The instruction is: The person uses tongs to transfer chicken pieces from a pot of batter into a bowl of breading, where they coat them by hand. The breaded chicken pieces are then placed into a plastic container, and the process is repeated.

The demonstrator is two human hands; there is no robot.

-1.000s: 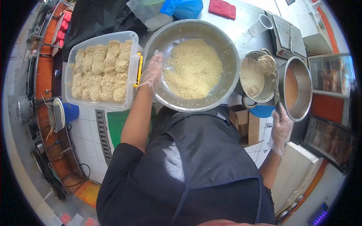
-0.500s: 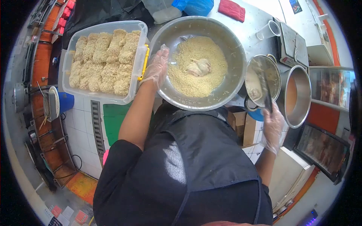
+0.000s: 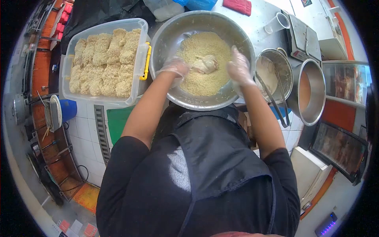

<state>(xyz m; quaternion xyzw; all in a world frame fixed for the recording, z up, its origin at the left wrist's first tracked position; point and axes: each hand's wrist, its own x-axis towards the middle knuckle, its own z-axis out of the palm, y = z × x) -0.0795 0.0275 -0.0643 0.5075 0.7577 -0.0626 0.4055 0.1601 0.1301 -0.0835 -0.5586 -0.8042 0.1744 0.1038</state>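
Room: kitchen work area, seen from above; white tiled floor (image 3: 89, 134), orange trim at both edges.
Counter: grey metal top (image 3: 260, 17), crowded; bare patch only at the far side.
Tub: clear plastic tub (image 3: 67, 59) with yellow latch, left of the bowl, packed with rows of breaded pieces (image 3: 104, 61).
Bowl: large steel bowl (image 3: 166, 31) at centre, touching the tub's right edge; crumbs (image 3: 201, 81) heaped in its middle.
Pots: steel pot (image 3: 316, 98) with orange liquid at right; smaller batter pot (image 3: 272, 69) between it and the bowl, tongs (image 3: 276, 102) resting in it.
Small items: clear cup (image 3: 276, 23), red cloth (image 3: 237, 6), blue bag (image 3: 197, 4) at the far side.
Meat: battered piece (image 3: 205, 63) lies on the crumbs, mid-bowl, uncoated on top.
Left hand: gloved left hand (image 3: 173, 69) in the bowl, fingers loosely curled at the meat's left edge; contact probable, grip cannot be told.
Right hand: gloved right hand (image 3: 239, 67) inside the bowl's right side, fingers spread, holding nothing.
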